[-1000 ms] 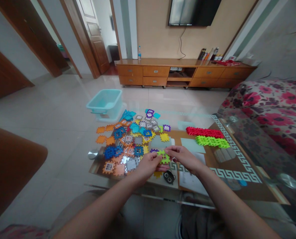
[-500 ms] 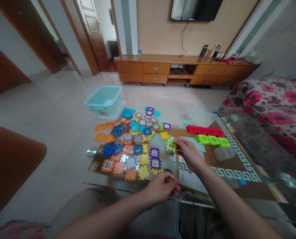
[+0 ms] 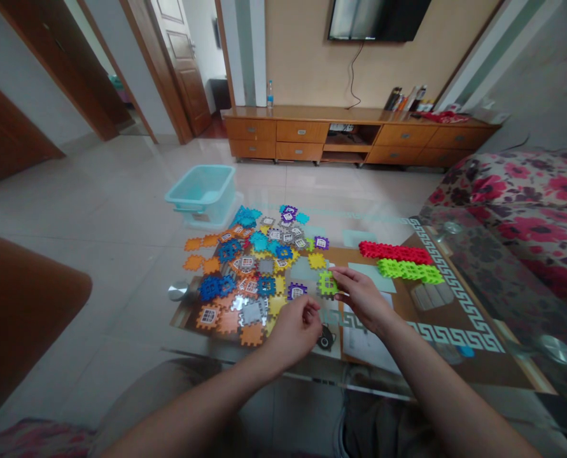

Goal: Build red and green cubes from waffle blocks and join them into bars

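Observation:
Pinched in my right hand (image 3: 362, 298) is a lime green window tile (image 3: 328, 284), held over the glass table. My left hand (image 3: 298, 327) hovers with curled fingers near the purple window tiles (image 3: 296, 291); whether anything is in its fingers is hidden. To its left lie yellow tiles (image 3: 277, 305), a grey tile (image 3: 252, 312), orange tiles (image 3: 228, 321) and blue tiles (image 3: 210, 288). Beyond them are turquoise tiles (image 3: 259, 240) and a single yellow tile (image 3: 317, 261). A red row of joined pieces (image 3: 395, 252) lies behind a lime green row (image 3: 410, 271) on the right.
A light blue bin (image 3: 202, 198) stands beyond the table's far left corner. Papers (image 3: 366, 340) show near the front edge, by a round black item (image 3: 326, 338). A flowered sofa (image 3: 526, 184) is at the right, a wooden cabinet (image 3: 300, 131) along the wall.
My left hand has moved left and forward, now partly covering the purple and yellow tiles. My right hand still holds the lime green tile, in nearly the same place.

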`<state>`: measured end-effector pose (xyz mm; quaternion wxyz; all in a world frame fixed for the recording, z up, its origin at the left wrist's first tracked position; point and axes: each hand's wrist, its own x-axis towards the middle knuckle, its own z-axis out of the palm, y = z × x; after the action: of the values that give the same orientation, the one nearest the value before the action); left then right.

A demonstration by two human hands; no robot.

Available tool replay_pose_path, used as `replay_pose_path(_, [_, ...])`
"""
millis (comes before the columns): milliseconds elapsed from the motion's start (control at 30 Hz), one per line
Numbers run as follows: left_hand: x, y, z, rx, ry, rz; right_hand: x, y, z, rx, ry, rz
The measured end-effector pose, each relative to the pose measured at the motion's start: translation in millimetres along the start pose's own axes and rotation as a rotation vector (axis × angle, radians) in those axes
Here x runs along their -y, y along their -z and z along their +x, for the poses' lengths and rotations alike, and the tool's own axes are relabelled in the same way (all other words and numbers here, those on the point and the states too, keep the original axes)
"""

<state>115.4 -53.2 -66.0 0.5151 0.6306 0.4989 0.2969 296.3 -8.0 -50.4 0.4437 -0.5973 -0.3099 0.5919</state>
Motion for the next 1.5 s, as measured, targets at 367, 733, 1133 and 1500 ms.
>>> replay_pose_path(367, [4.9,-2.1,7.1,0.07,0.098,-0.388,-6.3,-4.9,-4.2,0.168,-0.1,-0.121])
replay_pose_path(733, [-1.2,2.2,20.0,-0.176,0.283,-0.752,-13.5,-13.5,24.8,0.163,0.206,-0.554])
replay_pose_path(1133, [-20.8,23.6,18.1,-0.28,0.508,-1.107,-21.7,-32.6,61.6,-0.117,0.525,-1.145])
replay_pose_path(1500, [-20.4,22.2,14.3,-0.135,0.517,-1.06,-33.5,-37.9,75.1,-0.115,0.512,-1.382])
